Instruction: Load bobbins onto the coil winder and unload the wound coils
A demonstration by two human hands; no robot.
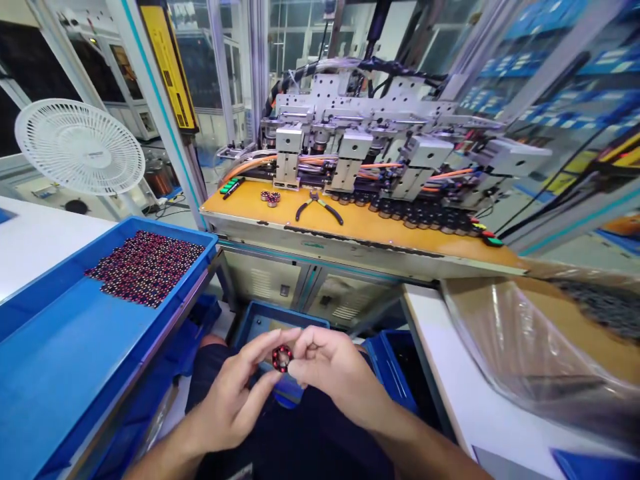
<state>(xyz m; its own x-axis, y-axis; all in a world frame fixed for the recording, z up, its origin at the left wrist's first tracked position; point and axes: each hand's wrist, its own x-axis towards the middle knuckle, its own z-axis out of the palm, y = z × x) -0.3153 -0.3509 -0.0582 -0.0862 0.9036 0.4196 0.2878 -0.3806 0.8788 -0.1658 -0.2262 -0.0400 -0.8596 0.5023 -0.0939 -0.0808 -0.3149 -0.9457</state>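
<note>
Low in the middle of the view, over my lap, both hands meet on a small black ring part with red windings [282, 358]. My left hand [235, 400] pinches its left side between thumb and fingers. My right hand [333, 370] grips its right side with the fingertips. To the left, a blue tray [50, 373] carries a flat layer of several similar dark red parts [145, 267] at its far end.
An orange machine bench [350, 223] ahead bears pliers [318, 205], two loose ring parts [270, 197] and a row of dark parts under metal heads. A white fan [80, 147] stands left. A clear plastic bag [540, 347] lies right. Blue bins [395, 363] sit below.
</note>
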